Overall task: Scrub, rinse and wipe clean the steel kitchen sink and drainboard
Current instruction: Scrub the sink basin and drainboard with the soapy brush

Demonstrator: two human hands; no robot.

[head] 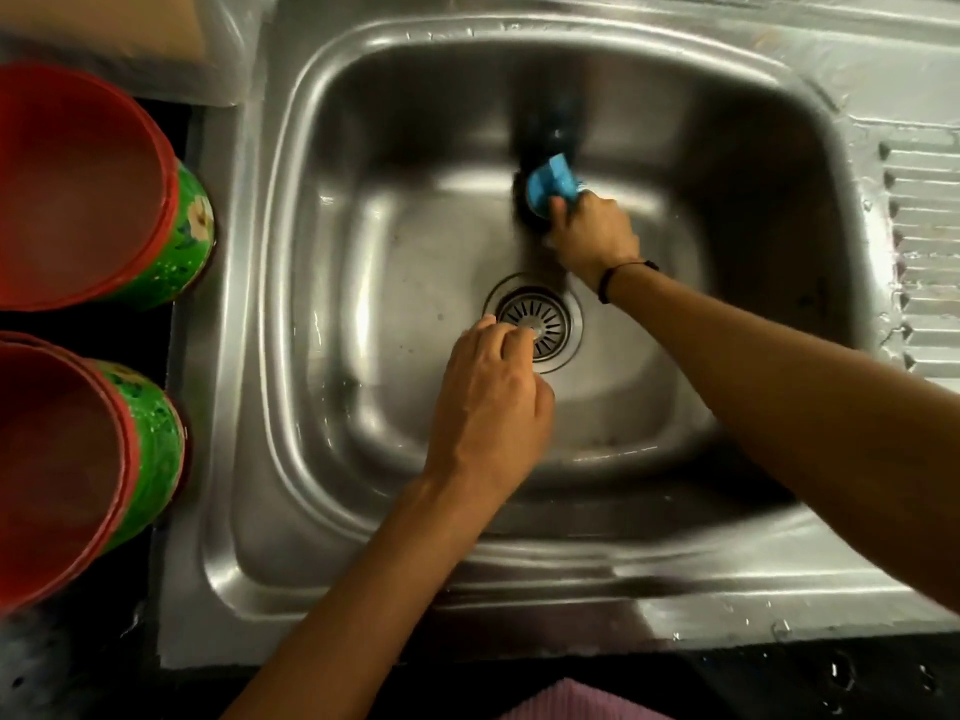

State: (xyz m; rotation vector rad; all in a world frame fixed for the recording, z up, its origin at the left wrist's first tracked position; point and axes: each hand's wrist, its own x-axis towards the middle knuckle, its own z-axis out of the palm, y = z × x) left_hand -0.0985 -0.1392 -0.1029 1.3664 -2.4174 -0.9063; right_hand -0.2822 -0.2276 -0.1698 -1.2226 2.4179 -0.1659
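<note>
The right hand [592,236] grasps one blue brush [550,187] against the sink's [322,210] far wall. The left hand's [488,407] grip is loosely curled, fingertips at the one drain [540,324]. Two buckets [78,189] stand left.

Blurred brush [545,192], bristles indistinct

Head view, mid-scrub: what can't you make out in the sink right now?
- Scrubber: its dark underside is motion-blurred, so contact with the sink wall is unclear; the right hand covers its handle.
- Drain strainer: the left hand hides its near-left edge; whether the fingers pinch its centre knob is unclear.
- Drainboard: cut off by the right edge.
- Tap: not in view.
</note>
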